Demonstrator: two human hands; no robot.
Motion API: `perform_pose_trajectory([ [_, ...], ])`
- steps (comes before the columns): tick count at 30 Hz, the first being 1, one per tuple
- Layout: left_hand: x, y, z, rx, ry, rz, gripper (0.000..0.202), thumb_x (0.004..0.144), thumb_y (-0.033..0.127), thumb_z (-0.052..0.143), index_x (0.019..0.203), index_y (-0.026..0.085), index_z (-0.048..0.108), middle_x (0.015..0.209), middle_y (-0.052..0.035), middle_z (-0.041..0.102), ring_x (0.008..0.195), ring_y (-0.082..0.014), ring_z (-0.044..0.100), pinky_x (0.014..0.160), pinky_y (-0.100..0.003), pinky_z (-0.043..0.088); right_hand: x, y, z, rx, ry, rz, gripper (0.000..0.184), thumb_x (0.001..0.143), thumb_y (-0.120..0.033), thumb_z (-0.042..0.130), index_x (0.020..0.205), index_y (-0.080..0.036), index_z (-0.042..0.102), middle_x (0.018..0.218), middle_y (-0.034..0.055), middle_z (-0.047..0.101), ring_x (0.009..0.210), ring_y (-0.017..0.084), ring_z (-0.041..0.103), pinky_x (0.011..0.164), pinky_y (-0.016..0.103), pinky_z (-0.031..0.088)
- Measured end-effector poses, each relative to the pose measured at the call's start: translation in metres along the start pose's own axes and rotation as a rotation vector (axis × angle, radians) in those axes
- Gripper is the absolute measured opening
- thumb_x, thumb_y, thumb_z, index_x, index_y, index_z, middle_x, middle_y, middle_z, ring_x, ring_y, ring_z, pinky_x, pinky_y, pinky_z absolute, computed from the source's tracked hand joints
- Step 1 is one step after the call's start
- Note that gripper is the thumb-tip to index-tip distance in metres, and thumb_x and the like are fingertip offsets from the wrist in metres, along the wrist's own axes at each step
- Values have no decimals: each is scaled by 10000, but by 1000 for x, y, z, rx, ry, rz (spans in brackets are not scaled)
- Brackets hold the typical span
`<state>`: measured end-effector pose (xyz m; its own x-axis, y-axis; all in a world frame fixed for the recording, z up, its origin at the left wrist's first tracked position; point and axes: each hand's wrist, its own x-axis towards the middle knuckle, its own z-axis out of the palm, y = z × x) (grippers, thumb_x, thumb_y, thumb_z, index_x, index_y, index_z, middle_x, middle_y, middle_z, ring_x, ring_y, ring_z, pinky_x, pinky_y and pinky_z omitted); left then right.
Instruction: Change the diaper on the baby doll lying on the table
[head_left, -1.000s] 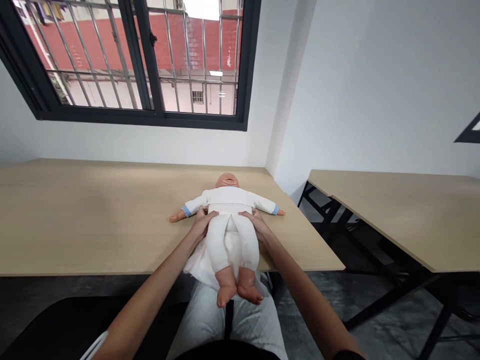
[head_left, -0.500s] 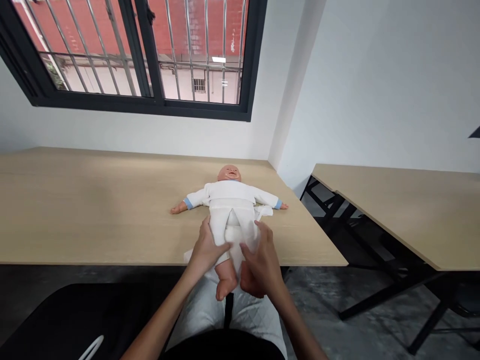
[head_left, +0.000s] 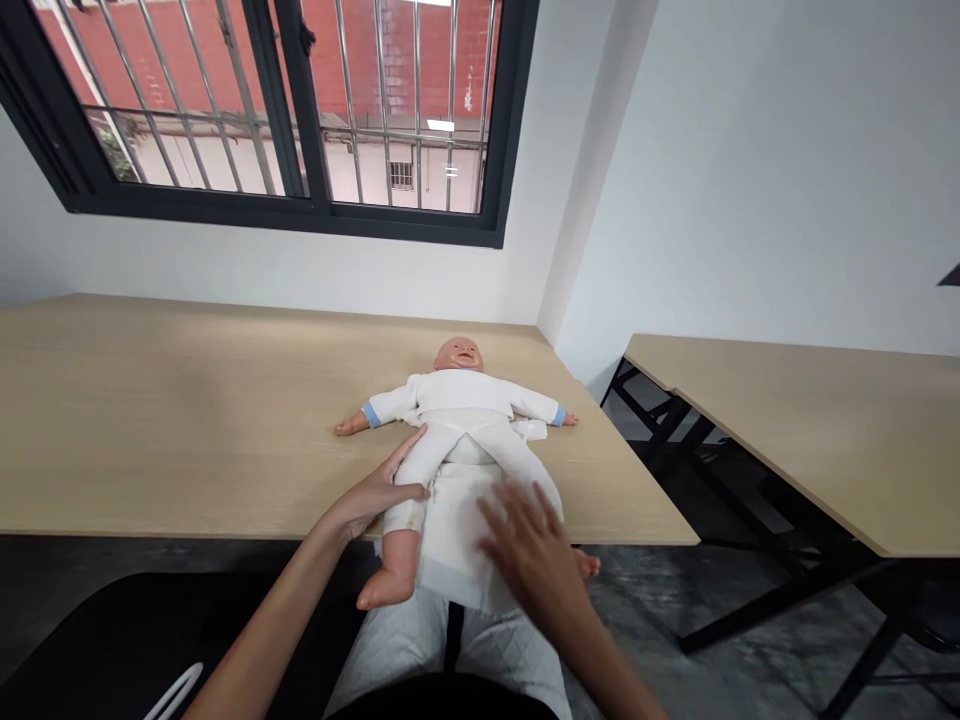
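Note:
A baby doll (head_left: 459, 402) in white clothes with blue cuffs lies on its back on a light wooden table (head_left: 187, 420), arms out, head toward the window. Its legs are spread apart and hang over the table's near edge. My left hand (head_left: 379, 486) grips the doll's thigh on the left side. My right hand (head_left: 529, 545) hovers with fingers stretched out over the other leg and a white cloth (head_left: 454, 540) spread between the legs; it is slightly blurred. One bare foot (head_left: 379, 593) dangles low on the left.
A second wooden table (head_left: 795, 420) on a black frame stands to the right, across a gap of grey floor. A barred window is in the wall behind. My lap in white trousers and a black chair surface lie below the table edge.
The doll's legs, held together before, are now spread apart. My left hand moved the left-side leg outward; my right hand let go and opened over the white cloth.

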<state>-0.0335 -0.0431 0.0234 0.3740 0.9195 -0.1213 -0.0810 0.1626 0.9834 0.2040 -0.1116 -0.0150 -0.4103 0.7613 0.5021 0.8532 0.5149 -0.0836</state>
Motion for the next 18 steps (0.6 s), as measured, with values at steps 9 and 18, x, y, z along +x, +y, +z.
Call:
perform_pose_trajectory([
  [9, 4, -8, -3, 173, 30, 105, 818, 721, 196, 643, 1463, 259, 303, 1526, -40, 334, 1360, -261, 370, 1123, -389, 296, -18, -44, 29, -179, 145, -16, 629, 749, -69, 563, 1355, -209, 471, 1354, 110, 532, 1202, 345, 508, 1069, 586, 288],
  [18, 17, -6, -13, 923, 103, 506, 494, 759, 234, 651, 1249, 268, 599, 1510, -96, 321, 1398, -323, 249, 1119, -492, 239, 22, -11, -34, -163, -14, 28, 633, 708, 67, 382, 1255, -209, 542, 1230, 42, 634, 878, 193, 665, 587, 272, 521],
])
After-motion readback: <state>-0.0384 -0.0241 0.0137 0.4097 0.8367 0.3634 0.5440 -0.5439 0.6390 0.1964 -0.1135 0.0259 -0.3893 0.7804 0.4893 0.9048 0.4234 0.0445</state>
